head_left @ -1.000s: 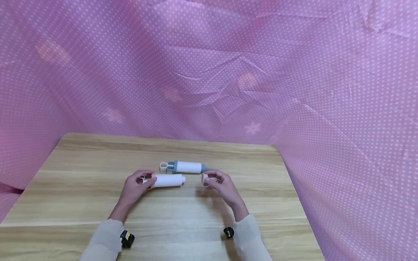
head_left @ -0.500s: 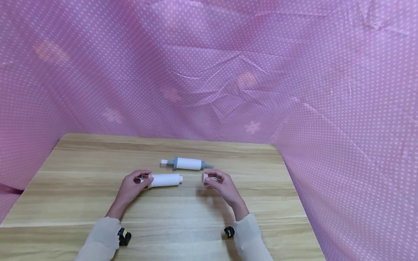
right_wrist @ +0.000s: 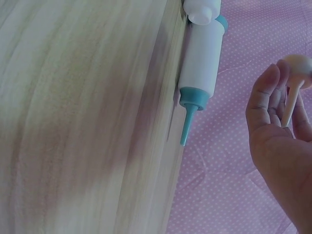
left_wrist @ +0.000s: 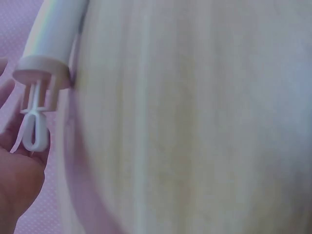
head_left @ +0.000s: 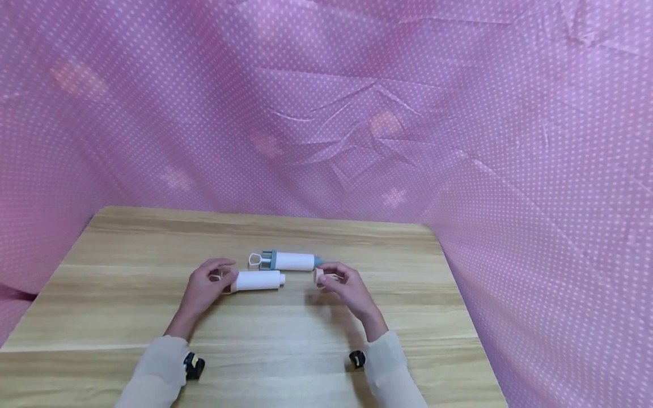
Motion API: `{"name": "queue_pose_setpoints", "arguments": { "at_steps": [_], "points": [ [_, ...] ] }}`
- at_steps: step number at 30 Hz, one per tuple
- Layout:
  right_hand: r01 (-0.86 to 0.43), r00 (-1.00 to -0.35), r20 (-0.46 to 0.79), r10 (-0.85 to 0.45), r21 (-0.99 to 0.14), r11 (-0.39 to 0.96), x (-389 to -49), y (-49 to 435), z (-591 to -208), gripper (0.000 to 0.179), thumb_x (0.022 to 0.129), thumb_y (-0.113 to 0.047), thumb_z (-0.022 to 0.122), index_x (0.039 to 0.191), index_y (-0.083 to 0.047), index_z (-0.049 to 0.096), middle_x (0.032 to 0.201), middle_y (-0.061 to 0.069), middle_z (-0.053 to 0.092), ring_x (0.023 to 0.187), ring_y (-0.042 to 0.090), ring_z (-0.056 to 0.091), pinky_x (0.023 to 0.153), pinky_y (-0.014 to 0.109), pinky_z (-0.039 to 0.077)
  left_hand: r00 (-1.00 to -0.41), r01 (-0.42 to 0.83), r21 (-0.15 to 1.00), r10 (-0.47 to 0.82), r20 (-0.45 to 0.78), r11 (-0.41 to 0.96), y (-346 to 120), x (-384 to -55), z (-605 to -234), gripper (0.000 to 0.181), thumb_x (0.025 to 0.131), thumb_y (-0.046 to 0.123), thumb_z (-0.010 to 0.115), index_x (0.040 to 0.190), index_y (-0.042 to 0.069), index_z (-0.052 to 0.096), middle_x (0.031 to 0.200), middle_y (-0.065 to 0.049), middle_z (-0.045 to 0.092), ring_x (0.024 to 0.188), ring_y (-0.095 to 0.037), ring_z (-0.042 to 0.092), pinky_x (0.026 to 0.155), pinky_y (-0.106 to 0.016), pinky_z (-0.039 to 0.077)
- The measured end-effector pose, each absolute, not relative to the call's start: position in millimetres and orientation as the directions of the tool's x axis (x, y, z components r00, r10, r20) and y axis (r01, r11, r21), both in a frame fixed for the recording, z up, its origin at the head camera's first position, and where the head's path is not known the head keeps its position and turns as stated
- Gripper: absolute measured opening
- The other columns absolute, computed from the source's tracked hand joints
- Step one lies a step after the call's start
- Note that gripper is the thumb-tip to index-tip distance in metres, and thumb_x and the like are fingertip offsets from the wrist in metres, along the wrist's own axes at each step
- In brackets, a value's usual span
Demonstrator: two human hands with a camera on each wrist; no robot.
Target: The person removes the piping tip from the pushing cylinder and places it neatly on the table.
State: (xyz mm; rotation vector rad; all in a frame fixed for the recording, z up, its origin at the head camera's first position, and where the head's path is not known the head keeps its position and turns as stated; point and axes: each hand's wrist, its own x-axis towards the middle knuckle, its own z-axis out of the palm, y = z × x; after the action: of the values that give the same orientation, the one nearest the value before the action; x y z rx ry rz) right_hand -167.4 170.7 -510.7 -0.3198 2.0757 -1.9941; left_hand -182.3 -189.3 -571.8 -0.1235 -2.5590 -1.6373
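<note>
In the head view my left hand (head_left: 203,288) grips the collar end of a white syringe (head_left: 257,280). Its beige collar and looped white plunger handle (left_wrist: 36,131) show in the left wrist view. The bare, stepped tip of the barrel points right, toward my other hand. My right hand (head_left: 352,290) pinches a beige nozzle cap (head_left: 318,276) by its sides, a gap away from that tip. The cap's thin spout (right_wrist: 291,105) runs back between the fingers in the right wrist view. Just behind both hands lies a second syringe (head_left: 295,261), white with teal ends.
The wood-grain table (head_left: 255,362) carries all of this. Pink dotted cloth (head_left: 326,113) hangs behind it and at both sides. A small black camera (head_left: 194,366) sits at my left wrist, another black camera (head_left: 357,359) at my right.
My left hand has drawn the beige-collared syringe slightly left, widening the gap to the cap. The teal-ended syringe has rolled: its handle turned edge-on, then flat again. My right hand stays nearly still.
</note>
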Motion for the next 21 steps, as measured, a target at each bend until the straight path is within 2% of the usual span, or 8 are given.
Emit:
{"name": "queue_pose_setpoints", "arguments": {
  "at_steps": [2,4,9,12,16,18,21],
  "points": [
    [0.010,-0.946,-0.023,-0.322,-0.999,0.043,-168,170,-510,0.033,0.099,-0.012,0.066,0.127,0.005,0.062,0.116,0.015,0.064,0.095,0.024,0.069,0.087,0.043,0.059,-0.991,0.115,0.908,-0.012,0.130,0.403,-187,-182,-567,0.039,0.095,0.028,0.073,0.126,0.004,0.068,0.135,-0.018,0.059,0.119,-0.039,0.056,0.098,-0.053,0.049],
    [0.010,-0.946,-0.023,-0.323,-0.999,0.042,-169,169,-510,0.033,0.099,-0.011,0.067,0.127,0.006,0.062,0.117,0.015,0.064,0.095,0.024,0.069,0.087,0.044,0.059,-0.990,0.114,0.912,-0.037,0.139,0.394,-184,-181,-560,0.039,0.095,0.028,0.073,0.126,0.005,0.068,0.137,-0.018,0.057,0.127,-0.041,0.050,0.104,-0.062,0.042],
    [0.003,-0.943,-0.018,-0.331,-0.999,0.046,-170,166,-507,0.035,0.097,-0.010,0.069,0.126,0.007,0.061,0.117,0.017,0.064,0.095,0.022,0.069,0.090,0.053,0.056,-0.978,0.177,0.912,-0.038,0.205,0.369,-172,-178,-539,0.038,0.093,0.022,0.075,0.126,0.003,0.068,0.139,-0.018,0.057,0.135,-0.039,0.043,0.111,-0.066,0.029],
    [0.002,-0.944,-0.018,-0.331,-0.999,0.050,-171,164,-506,0.035,0.096,-0.009,0.070,0.126,0.007,0.062,0.117,0.014,0.064,0.093,0.020,0.068,0.090,0.054,0.056,-0.967,0.237,0.901,-0.006,0.256,0.364,-162,-176,-531,0.037,0.092,0.016,0.076,0.125,0.004,0.068,0.137,-0.018,0.059,0.132,-0.036,0.046,0.111,-0.064,0.031],
    [0.003,-0.946,-0.016,-0.325,-0.999,0.041,-172,162,-503,0.035,0.096,-0.007,0.070,0.126,0.008,0.062,0.114,0.012,0.065,0.090,0.018,0.069,0.087,0.051,0.058,-0.945,0.314,0.880,0.025,0.326,0.356,-148,-174,-526,0.034,0.090,0.011,0.077,0.123,0.004,0.069,0.131,-0.014,0.063,0.124,-0.031,0.054,0.106,-0.057,0.041],
    [0.000,-0.946,-0.011,-0.325,-0.999,0.033,-172,160,-502,0.035,0.095,-0.005,0.070,0.126,0.008,0.061,0.114,0.012,0.066,0.090,0.018,0.069,0.088,0.054,0.057,-0.936,0.343,0.876,0.050,0.347,0.340,-141,-172,-525,0.036,0.090,0.011,0.077,0.124,0.004,0.068,0.130,-0.012,0.064,0.121,-0.030,0.056,0.103,-0.054,0.045],
    [-0.001,-0.944,-0.007,-0.330,-1.000,0.026,-171,157,-500,0.036,0.094,-0.005,0.071,0.126,0.009,0.061,0.115,0.012,0.066,0.091,0.017,0.069,0.091,0.062,0.053,-0.931,0.363,0.886,0.089,0.353,0.287,-131,-168,-525,0.041,0.090,0.011,0.078,0.128,0.002,0.066,0.130,-0.012,0.063,0.118,-0.036,0.059,0.100,-0.055,0.048]
  ]
}}
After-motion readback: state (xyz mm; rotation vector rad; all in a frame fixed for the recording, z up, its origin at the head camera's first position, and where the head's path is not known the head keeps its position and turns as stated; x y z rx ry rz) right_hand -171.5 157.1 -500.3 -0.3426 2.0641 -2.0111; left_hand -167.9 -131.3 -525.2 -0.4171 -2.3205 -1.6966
